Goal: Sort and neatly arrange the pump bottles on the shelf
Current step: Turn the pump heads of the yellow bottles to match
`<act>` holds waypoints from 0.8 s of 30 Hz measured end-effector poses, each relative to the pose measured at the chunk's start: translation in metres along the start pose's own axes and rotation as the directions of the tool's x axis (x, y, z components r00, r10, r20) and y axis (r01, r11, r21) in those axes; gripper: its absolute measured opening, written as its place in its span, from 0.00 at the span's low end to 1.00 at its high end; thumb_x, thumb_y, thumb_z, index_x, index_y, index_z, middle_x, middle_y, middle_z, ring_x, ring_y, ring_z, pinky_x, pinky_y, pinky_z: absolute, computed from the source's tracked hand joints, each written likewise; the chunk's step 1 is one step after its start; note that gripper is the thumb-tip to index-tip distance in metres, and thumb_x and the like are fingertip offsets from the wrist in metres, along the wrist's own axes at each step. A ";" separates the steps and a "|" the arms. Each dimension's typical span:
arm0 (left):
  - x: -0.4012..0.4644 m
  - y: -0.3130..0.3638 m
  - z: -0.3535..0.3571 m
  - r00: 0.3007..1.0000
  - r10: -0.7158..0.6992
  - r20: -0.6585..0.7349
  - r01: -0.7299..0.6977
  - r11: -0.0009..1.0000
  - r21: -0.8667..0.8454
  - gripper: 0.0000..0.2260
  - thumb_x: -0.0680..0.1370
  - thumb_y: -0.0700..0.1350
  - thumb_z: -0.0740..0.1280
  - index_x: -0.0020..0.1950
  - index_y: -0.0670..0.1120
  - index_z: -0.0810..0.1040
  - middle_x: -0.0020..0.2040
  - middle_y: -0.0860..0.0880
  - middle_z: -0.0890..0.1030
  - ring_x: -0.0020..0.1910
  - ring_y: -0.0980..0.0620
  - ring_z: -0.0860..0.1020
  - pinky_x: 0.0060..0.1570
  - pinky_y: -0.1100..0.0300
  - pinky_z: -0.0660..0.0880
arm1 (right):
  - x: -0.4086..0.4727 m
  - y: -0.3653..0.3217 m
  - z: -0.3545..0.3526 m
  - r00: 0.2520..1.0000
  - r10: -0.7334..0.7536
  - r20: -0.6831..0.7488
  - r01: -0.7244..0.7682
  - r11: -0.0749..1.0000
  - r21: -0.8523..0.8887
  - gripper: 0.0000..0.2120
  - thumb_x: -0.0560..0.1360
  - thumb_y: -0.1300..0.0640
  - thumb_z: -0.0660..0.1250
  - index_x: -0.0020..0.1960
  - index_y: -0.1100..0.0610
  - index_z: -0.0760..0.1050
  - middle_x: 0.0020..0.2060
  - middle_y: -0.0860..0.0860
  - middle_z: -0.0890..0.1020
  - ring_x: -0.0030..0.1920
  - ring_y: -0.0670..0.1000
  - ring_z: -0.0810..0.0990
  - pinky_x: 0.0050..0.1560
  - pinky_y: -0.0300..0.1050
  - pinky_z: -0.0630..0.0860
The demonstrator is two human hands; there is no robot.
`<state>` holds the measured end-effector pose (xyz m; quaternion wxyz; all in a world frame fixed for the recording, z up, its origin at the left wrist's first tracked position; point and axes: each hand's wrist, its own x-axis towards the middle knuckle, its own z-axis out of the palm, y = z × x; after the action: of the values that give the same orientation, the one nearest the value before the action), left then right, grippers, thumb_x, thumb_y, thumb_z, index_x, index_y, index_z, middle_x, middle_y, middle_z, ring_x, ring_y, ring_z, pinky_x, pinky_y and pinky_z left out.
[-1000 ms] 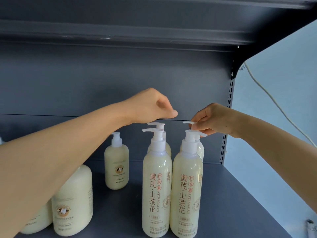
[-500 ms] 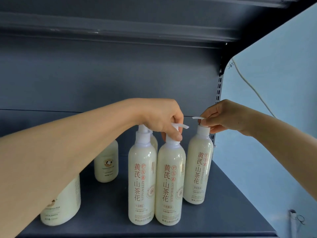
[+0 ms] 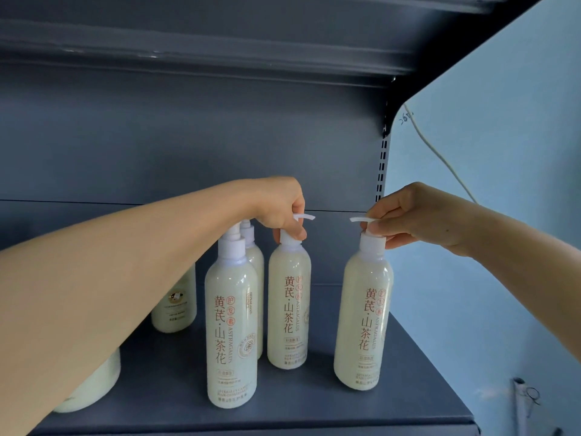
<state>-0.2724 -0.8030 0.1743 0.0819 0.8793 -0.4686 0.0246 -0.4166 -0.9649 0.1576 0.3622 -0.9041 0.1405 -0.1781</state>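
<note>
Bottles (image 3: 363, 313) near shelf (image 3: 408, 366) edge: left hand (image 3: 283, 206) and right hand (image 3: 405, 215) each pinch one's pump.

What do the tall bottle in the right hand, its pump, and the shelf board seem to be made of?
Tall bottle: probably translucent plastic with a soft sheen; milky contents show through.
Pump: opaque white plastic, smooth, by its moulded look.
Shelf board: likely painted metal, matte dark grey-blue; the slotted upright beside it suggests steel racking.

- My left hand (image 3: 284, 209) grips the pump of the middle bottle (image 3: 289, 306).
- My right hand (image 3: 405, 215) pinches the right bottle's (image 3: 364, 319) pump.
</note>
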 end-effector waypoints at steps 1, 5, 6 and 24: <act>0.000 0.000 0.000 1.000 -0.006 0.005 0.006 1.000 -0.002 0.07 0.73 0.49 0.71 0.43 0.46 0.80 0.38 0.50 0.84 0.34 0.56 0.75 0.33 0.62 0.66 | -0.001 -0.001 0.001 1.000 -0.006 0.012 0.006 1.000 0.004 0.07 0.73 0.64 0.70 0.50 0.62 0.82 0.47 0.58 0.85 0.49 0.55 0.84 0.52 0.44 0.80; 0.000 -0.002 -0.001 1.000 -0.024 0.008 0.025 1.000 -0.019 0.07 0.74 0.49 0.71 0.44 0.45 0.81 0.38 0.49 0.84 0.34 0.57 0.76 0.35 0.62 0.68 | -0.003 -0.011 0.010 0.998 -0.040 0.049 0.039 0.999 0.020 0.06 0.73 0.64 0.70 0.49 0.62 0.82 0.46 0.57 0.85 0.47 0.53 0.85 0.52 0.43 0.81; 0.000 -0.002 -0.002 1.000 -0.028 0.010 0.028 0.999 -0.019 0.07 0.73 0.49 0.71 0.44 0.45 0.81 0.39 0.49 0.85 0.34 0.57 0.77 0.37 0.62 0.70 | -0.003 -0.013 0.012 0.997 -0.047 0.058 0.046 0.999 0.021 0.06 0.73 0.64 0.70 0.49 0.61 0.82 0.46 0.56 0.85 0.46 0.53 0.85 0.51 0.42 0.81; -0.039 -0.038 -0.032 0.988 0.018 -0.152 -0.048 0.980 -0.191 0.09 0.78 0.47 0.64 0.55 0.48 0.80 0.49 0.52 0.83 0.53 0.53 0.81 0.55 0.54 0.75 | -0.005 -0.059 0.059 0.996 -0.042 0.085 0.042 0.999 0.000 0.07 0.72 0.62 0.71 0.50 0.62 0.81 0.45 0.57 0.86 0.47 0.54 0.85 0.53 0.45 0.81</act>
<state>-0.2619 -0.7452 0.1970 0.2019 0.8548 -0.4759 0.0458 -0.3892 -0.8858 0.1588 0.3631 -0.9139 0.1063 -0.1470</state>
